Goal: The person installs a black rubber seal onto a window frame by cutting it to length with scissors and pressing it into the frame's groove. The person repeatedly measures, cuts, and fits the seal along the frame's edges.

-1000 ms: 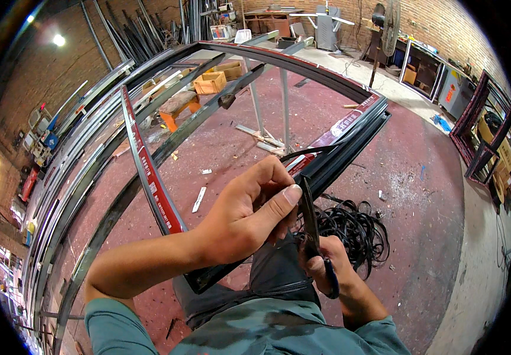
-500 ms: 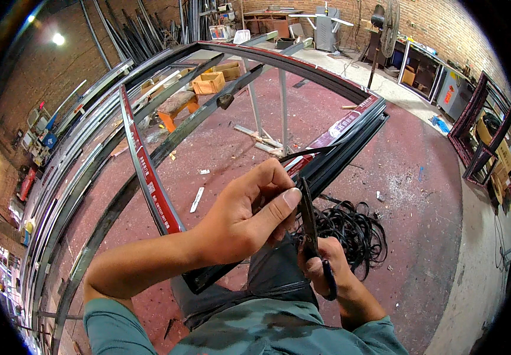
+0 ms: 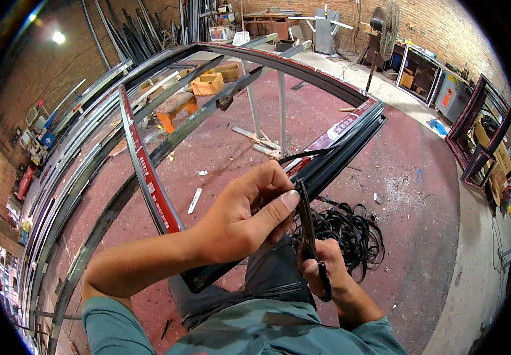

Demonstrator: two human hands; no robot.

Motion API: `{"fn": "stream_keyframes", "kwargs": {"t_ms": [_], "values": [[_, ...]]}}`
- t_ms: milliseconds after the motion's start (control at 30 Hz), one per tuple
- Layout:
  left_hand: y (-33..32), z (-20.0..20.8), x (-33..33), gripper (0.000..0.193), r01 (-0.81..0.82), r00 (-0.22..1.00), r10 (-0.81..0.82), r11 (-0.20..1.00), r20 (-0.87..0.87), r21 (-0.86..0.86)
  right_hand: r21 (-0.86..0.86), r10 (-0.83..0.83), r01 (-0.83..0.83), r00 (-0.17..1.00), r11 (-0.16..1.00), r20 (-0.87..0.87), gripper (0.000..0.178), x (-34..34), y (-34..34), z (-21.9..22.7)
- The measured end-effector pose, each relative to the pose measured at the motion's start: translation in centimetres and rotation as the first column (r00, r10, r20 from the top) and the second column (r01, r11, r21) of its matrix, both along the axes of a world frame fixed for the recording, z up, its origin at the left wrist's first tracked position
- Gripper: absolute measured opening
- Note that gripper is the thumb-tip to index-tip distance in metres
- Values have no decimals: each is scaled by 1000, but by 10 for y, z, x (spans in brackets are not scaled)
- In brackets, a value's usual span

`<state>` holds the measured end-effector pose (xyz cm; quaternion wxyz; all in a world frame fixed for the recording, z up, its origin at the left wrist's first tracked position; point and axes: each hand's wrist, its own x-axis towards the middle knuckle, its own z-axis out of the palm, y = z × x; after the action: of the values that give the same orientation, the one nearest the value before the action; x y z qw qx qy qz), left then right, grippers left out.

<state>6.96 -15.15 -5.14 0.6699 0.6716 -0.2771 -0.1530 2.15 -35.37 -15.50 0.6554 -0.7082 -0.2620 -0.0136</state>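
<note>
A large dark metal window frame (image 3: 338,151) with red protective tape lies flat in front of me. My left hand (image 3: 246,216) pinches a thin black rubber strip (image 3: 308,152) at the frame's near right rail. My right hand (image 3: 320,266) grips dark-handled scissors (image 3: 307,222), blades pointing up beside my left thumb and touching the strip. A tangled pile of black rubber strip (image 3: 347,231) lies on the floor just right of my hands.
The red floor is littered with scraps. Several long metal profiles (image 3: 78,160) are stacked at the left. Cardboard boxes (image 3: 208,83) and an orange stool (image 3: 175,106) stand beyond the frame. More frames (image 3: 480,142) lean at the right; a fan (image 3: 388,26) stands at the back.
Almost nothing differs. My right hand with the scissors has shifted very slightly left; my left hand keeps its pinch on the strip.
</note>
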Motion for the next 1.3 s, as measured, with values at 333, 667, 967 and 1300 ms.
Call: {"fn": "stream_keyframes", "kwargs": {"t_ms": [333, 667, 967, 1300], "values": [[0, -1, 0, 12, 6, 1000, -6, 1000, -14, 1, 13, -40, 39, 997, 999, 68, 61, -1, 5, 0], [1, 1, 1, 11, 5, 1000, -4, 1000, -30, 20, -7, -10, 11, 998, 1000, 63, 61, 3, 2, -4], [1, 0, 0, 12, -8, 1000, 8, 1000, -21, 20, -24, -11, 12, 999, 1000, 50, 57, 2, 0, -9], [5, 7, -3, 19, -30, 999, 31, 999, -20, 36, 176, -114, 110, 993, 978, 14, 61, 1, 1, -33]]}}
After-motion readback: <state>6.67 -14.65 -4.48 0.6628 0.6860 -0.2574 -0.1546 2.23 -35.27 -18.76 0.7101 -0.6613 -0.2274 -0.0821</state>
